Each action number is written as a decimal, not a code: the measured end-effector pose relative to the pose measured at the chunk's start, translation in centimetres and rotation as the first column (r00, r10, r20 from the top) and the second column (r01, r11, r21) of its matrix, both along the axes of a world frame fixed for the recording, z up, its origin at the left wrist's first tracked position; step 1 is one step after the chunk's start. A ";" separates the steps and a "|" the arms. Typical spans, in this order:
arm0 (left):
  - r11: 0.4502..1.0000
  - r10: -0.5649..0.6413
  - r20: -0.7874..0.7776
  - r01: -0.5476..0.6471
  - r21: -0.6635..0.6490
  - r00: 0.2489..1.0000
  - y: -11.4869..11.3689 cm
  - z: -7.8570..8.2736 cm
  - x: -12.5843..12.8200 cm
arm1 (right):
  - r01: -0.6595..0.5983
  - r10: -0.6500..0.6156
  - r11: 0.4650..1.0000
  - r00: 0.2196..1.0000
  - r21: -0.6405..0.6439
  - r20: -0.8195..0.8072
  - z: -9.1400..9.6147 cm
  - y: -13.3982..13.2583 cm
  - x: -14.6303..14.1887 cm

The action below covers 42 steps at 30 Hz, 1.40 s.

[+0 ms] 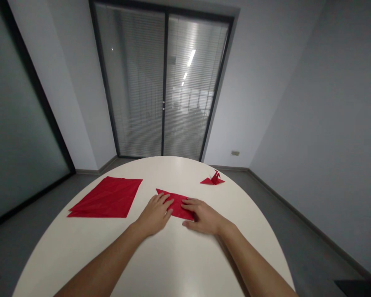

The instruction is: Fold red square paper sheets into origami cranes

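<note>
A folded red paper [176, 202] lies on the white round table [173, 255] in front of me. My left hand [156, 213] rests flat on its near left part, fingers stretched out over it. My right hand [202, 216] lies flat on its right end, fingers pointing left and pressing the paper down. Both hands are open and hold nothing; they cover the paper's near edge.
A stack of red square sheets [106, 198] lies at the table's left. A finished red paper crane [214, 179] stands at the far right of the table. Beyond the table are a glass door with blinds [162, 82] and grey floor.
</note>
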<state>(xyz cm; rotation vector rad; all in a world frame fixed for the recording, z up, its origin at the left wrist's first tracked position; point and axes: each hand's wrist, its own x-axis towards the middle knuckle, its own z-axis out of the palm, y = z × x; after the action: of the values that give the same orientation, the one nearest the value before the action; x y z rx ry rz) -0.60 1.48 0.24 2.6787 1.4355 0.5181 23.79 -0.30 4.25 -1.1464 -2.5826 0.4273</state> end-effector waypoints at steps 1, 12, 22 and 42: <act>1.000 0.010 0.001 -0.010 -0.010 1.000 0.0 0.0 0.0 | -0.002 0.002 1.000 1.000 -0.003 -0.003 0.1 0.0 0.1; 0.997 -0.021 0.040 0.023 -0.070 0.999 -0.3 0.6 -0.4 | 0.025 -0.025 0.998 1.000 0.050 -0.014 1.3 -0.4 0.1; 0.988 -0.100 0.149 0.115 -0.102 0.984 -0.3 0.8 -0.5 | 0.079 -0.074 0.995 0.994 0.062 -0.081 0.4 0.2 0.7; 0.981 -0.143 0.187 0.164 -0.101 0.972 -0.5 0.8 0.0 | 0.258 -0.210 0.952 0.941 0.163 -0.264 -2.6 2.0 -0.2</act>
<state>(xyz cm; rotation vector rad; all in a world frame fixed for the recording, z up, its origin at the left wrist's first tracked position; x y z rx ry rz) -0.62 1.00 1.05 2.5510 1.1630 0.6239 23.64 1.70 1.63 -1.2289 -2.1893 0.2364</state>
